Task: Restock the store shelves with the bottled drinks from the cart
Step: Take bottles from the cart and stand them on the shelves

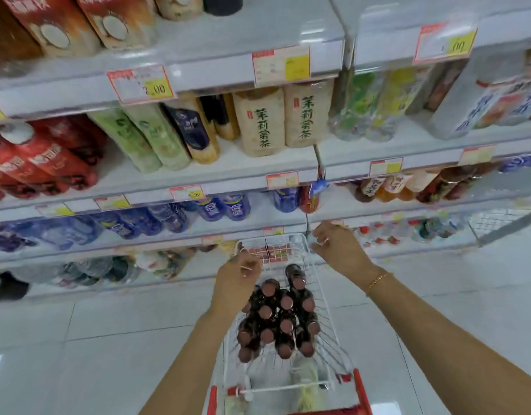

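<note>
A white wire cart (333, 333) with a red handle stands below me, its front end against the shelves. Several dark bottled drinks (277, 316) with maroon caps stand upright in its basket. My left hand (238, 278) hovers over the cart's front left corner, fingers loosely curled, holding nothing that I can see. My right hand (337, 245) is over the front right corner near the shelf edge, fingers loosely bent and empty. Neither hand touches a bottle.
Shelves (234, 172) fill the view ahead, stocked with tea bottles (259, 124), red-labelled bottles (45, 163) at left and blue-labelled bottles (222, 206) lower down. A gap shows on the blue-bottle shelf above the cart. Pale tiled floor (108, 339) lies on both sides.
</note>
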Demonstrator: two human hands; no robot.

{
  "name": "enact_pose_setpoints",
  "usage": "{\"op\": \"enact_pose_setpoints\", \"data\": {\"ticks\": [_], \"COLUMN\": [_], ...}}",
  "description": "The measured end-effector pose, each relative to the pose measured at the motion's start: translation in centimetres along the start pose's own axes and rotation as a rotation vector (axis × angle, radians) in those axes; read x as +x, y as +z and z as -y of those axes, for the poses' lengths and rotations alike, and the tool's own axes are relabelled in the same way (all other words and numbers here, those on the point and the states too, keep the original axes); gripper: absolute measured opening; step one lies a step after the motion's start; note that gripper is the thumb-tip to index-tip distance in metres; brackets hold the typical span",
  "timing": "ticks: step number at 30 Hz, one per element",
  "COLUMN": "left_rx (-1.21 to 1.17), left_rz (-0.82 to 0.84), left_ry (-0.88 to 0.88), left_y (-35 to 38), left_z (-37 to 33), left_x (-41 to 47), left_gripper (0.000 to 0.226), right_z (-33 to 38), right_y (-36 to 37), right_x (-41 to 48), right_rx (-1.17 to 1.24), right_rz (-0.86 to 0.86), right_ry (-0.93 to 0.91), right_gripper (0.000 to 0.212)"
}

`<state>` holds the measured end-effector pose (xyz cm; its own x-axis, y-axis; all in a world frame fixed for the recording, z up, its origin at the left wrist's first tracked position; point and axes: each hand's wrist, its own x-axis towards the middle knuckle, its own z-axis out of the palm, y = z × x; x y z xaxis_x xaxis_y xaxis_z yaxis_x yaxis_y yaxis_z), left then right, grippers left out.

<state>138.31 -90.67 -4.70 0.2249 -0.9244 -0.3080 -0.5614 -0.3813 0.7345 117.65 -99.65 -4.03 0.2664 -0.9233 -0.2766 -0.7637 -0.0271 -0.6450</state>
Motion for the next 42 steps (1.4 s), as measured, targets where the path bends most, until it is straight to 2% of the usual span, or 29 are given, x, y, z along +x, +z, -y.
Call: {"op": "enact_pose_setpoints", "data": {"ticks": [3,5,8,12,15,20,23,29,33,38,42], "left_rx": [0.062,0.108,0.149,0.221,0.277,0.301,0.284,0.196,0.155,0.041,-0.15], "left_rz": [0.089,0.121,0.148,0.16,0.182,0.118,0.093,0.028,-0.051,-0.183,-0.236], "left_ry": [-0.129,-0.218,-0.274,-0.252,-0.247,-0.24,-0.206,-0.144,-0.042,0.119,0.263], "left_y": [3.5,5.4,8.1,12.0,14.8,17.6,17.8,15.2,11.4,4.0,-2.5], "left_z": [3.8,6.0,9.3,13.0,15.0,17.8,18.3,16.9,13.3,6.3,-0.7], "left_x": [0.3,1.1,3.0,6.0,7.6,8.8,9.4,9.4,7.2,3.3,0.1], "left_gripper": [0.009,0.022,0.031,0.034,0.045,0.054,0.047,0.037,0.038,0.035,0.034], "right_z": [-4.9,-7.1,-8.7,-10.2,-11.8,-13.7,-14.0,-11.6,-8.1,-3.0,1.8], "right_y": [5.6,8.9,13.0,17.9,21.0,23.1,23.5,21.2,16.9,8.0,-1.3], "right_x": [-1.1,-1.1,-0.1,2.5,4.1,5.1,5.8,6.0,3.9,-1.7,-6.9], "right_rx": [-0.077,-0.121,-0.13,-0.164,-0.226,-0.33,-0.356,-0.268,-0.054,0.143,0.175], "right_rz": [0.196,0.265,0.244,0.196,0.225,0.174,0.152,0.097,-0.07,-0.282,-0.463], "right_ry": [0.21,0.275,0.259,0.196,0.198,0.213,0.186,0.174,0.171,0.126,0.019], "right_gripper": [0.032,0.033,0.037,0.051,0.058,0.057,0.057,0.039,0.033,0.024,0.026]}}
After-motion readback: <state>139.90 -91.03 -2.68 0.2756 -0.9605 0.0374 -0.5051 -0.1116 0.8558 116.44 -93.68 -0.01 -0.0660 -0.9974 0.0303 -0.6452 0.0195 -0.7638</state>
